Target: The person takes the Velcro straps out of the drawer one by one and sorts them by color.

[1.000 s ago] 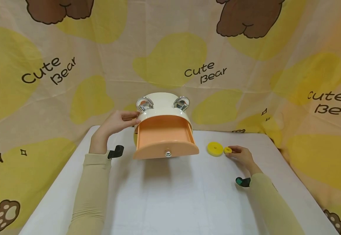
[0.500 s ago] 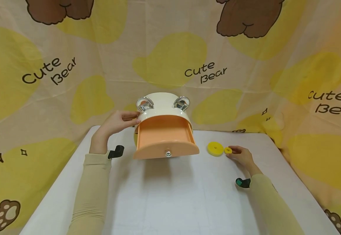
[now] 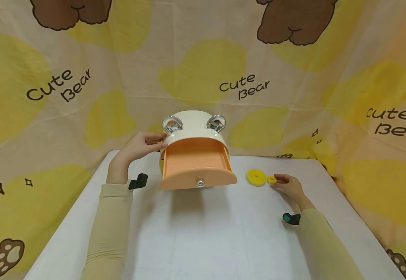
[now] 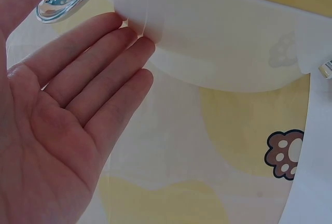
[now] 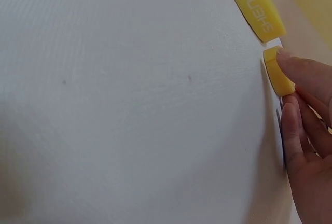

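A cream, rounded drawer box (image 3: pixel 193 121) with two shiny silver rings on its top stands at the back middle. Its orange drawer (image 3: pixel 197 179) is pulled out, with a round knob on the front. My left hand (image 3: pixel 138 147) lies against the box's left side, fingers straight; the left wrist view shows its fingertips (image 4: pixel 142 47) right at the cream wall. On the right, my right hand (image 3: pixel 290 188) pinches a small yellow disc (image 5: pixel 277 72) between thumb and fingers. Just left of that lies a larger yellow disc (image 3: pixel 256 177) with raised lettering on its side.
A white tabletop (image 3: pixel 203 237) carries all of these things. Behind and beside it hangs a printed cloth (image 3: pixel 293 89) with bears and yellow patches. Black wrist camera mounts (image 3: pixel 138 181) stick out from both sleeves.
My right wrist has shifted very slightly to the right. The left hand, the box, its drawer and both discs stay practically where they were.
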`<move>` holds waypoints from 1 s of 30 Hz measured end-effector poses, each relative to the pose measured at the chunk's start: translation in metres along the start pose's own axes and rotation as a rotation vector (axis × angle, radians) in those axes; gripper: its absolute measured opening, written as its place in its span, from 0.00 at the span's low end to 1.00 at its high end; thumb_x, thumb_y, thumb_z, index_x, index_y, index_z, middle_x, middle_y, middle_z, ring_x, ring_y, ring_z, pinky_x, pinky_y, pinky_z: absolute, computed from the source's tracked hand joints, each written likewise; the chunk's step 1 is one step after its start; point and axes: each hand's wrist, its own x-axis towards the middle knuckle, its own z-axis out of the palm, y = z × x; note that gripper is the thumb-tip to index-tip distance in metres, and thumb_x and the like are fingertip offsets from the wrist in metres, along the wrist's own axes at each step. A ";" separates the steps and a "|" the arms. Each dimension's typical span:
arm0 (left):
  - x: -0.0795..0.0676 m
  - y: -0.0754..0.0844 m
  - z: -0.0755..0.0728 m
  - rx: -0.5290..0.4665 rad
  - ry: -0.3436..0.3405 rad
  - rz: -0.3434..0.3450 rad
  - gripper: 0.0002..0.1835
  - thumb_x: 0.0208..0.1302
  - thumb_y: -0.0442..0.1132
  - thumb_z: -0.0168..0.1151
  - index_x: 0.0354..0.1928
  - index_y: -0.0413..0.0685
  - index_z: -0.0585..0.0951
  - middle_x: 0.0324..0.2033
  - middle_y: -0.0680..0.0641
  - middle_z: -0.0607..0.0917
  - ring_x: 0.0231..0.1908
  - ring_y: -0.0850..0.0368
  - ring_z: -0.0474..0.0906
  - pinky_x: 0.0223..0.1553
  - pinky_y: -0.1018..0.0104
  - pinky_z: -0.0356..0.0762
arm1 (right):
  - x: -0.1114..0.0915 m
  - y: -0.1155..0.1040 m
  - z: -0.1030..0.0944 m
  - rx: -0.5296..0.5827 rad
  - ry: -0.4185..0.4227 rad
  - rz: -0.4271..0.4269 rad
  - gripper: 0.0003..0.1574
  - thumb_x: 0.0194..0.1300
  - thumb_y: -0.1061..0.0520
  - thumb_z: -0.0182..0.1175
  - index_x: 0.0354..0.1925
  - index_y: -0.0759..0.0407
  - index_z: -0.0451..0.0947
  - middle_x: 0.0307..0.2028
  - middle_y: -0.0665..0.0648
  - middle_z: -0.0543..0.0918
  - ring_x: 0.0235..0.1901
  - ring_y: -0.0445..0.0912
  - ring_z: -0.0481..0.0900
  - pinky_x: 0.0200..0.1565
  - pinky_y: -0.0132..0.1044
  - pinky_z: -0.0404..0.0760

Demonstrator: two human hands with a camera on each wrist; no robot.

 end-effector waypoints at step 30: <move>0.000 -0.001 0.001 0.009 0.008 -0.005 0.31 0.56 0.55 0.67 0.60 0.50 0.77 0.56 0.46 0.81 0.57 0.52 0.77 0.59 0.52 0.72 | -0.049 -0.029 -0.021 -0.046 -0.003 -0.163 0.38 0.61 0.38 0.61 0.61 0.60 0.71 0.58 0.62 0.77 0.55 0.56 0.77 0.56 0.48 0.77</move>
